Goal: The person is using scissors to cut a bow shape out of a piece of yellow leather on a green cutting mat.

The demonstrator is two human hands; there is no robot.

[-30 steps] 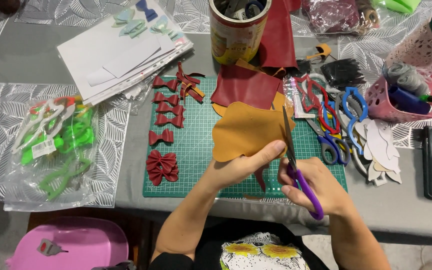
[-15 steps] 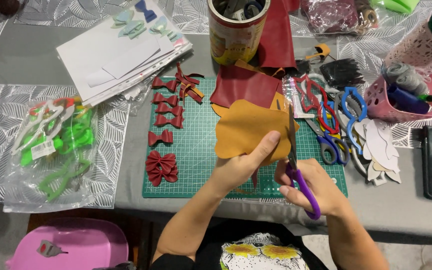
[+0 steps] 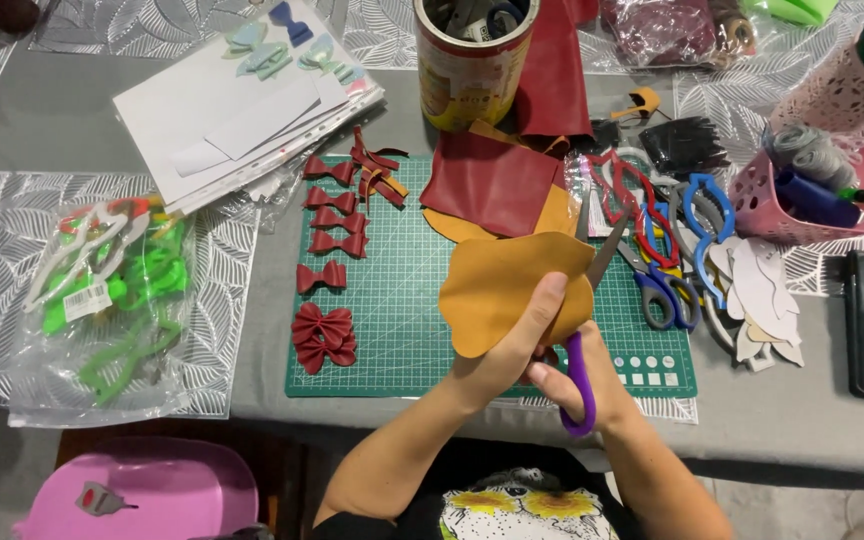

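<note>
Scissors (image 3: pixel 584 330) now steeper, blades behind mustard sheet (image 3: pixel 512 285).

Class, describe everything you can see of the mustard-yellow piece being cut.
The mustard-yellow piece is a thin, leather-like sheet with a wavy edge. It is held above the green cutting mat, pinched by the left hand. The purple-handled scissors in the right hand meet its right edge.

The leather sheet (image 3: pixel 507 290) is mustard yellow and the scissors (image 3: pixel 580 385) have purple handles. The gridded cutting mat (image 3: pixel 402 300) is green, the bows (image 3: pixel 324 335) dark red.
</note>
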